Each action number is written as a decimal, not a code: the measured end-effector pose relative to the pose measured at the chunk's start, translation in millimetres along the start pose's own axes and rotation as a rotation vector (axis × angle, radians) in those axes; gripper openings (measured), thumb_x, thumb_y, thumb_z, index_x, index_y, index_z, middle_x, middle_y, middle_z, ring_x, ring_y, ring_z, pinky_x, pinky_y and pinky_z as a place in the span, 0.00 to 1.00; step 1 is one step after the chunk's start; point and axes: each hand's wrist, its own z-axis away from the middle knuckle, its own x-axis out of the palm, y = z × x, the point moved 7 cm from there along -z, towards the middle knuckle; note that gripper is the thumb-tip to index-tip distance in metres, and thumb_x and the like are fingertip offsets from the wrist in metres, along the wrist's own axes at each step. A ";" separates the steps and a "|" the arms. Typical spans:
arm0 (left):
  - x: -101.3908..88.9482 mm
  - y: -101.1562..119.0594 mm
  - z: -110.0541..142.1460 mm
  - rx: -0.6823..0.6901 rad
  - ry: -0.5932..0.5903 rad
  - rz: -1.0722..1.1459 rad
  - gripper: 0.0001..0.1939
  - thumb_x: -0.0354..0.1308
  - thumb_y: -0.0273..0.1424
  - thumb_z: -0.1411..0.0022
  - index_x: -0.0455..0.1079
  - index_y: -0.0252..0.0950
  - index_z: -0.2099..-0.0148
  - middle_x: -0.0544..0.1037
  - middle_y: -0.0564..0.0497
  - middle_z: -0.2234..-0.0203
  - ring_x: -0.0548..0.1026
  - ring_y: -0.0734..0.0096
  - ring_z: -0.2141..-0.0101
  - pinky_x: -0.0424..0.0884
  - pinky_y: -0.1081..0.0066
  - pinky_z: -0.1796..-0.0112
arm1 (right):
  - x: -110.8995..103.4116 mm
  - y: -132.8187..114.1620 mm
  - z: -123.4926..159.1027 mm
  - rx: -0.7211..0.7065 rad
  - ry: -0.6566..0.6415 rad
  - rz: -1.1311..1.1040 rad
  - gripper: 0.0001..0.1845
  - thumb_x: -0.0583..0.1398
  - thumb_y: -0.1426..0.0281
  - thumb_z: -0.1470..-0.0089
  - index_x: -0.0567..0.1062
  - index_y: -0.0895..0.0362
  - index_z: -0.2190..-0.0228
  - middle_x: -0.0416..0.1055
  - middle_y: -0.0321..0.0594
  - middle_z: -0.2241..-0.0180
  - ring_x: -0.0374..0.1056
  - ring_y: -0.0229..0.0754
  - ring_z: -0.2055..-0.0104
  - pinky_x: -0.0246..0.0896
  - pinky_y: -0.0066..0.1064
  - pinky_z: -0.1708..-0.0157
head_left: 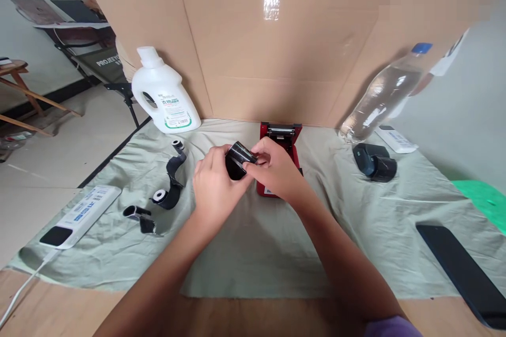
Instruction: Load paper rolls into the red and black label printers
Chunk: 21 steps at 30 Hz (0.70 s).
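Left hand curls round the black roll, dead centre, and right hand pinches its four o'clock end! Red box gapes at three o'clock; if that pinch slackens, the roll could slip and unwind, like the strip at nine o'clock

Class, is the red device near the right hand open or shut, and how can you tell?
Open: the red device has its lid raised, exposing a shiny bar; the right hand hides part.
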 end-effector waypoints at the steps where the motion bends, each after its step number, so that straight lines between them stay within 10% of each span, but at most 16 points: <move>1: 0.4 -0.8 -0.1 0.011 0.007 0.019 0.23 0.64 0.38 0.46 0.68 0.38 0.49 0.77 0.44 0.58 0.77 0.51 0.57 0.69 0.58 0.53 | 0.8 -0.9 0.6 -0.012 -0.008 0.032 0.10 0.61 0.67 0.51 0.67 0.53 0.66 0.71 0.33 0.65 0.66 0.38 0.68 0.62 0.32 0.66; 7: 16.0 0.1 10.0 -0.029 -0.041 0.366 0.26 0.67 0.35 0.47 0.67 0.40 0.46 0.75 0.44 0.53 0.76 0.53 0.55 0.72 0.62 0.58 | -16.0 -8.9 -3.9 -0.084 -0.054 0.262 0.10 0.58 0.73 0.48 0.73 0.54 0.61 0.75 0.36 0.63 0.68 0.41 0.64 0.62 0.32 0.62; 13: 75.8 22.8 70.7 -0.317 -0.487 0.925 0.35 0.58 0.35 0.35 0.50 0.45 0.30 0.76 0.50 0.63 0.75 0.72 0.75 0.71 0.71 0.75 | -70.8 22.3 -30.4 0.006 -0.077 0.589 0.17 0.56 0.79 0.48 0.77 0.56 0.58 0.78 0.42 0.58 0.71 0.47 0.58 0.62 0.37 0.56; 21: 109.3 23.2 92.5 -0.442 -0.669 0.974 0.27 0.55 0.35 0.34 0.64 0.43 0.34 0.72 0.55 0.73 0.75 0.74 0.78 0.67 0.75 0.81 | -49.4 64.1 -44.1 0.083 -0.154 0.995 0.23 0.54 0.80 0.46 0.77 0.60 0.51 0.77 0.53 0.53 0.67 0.58 0.50 0.60 0.41 0.54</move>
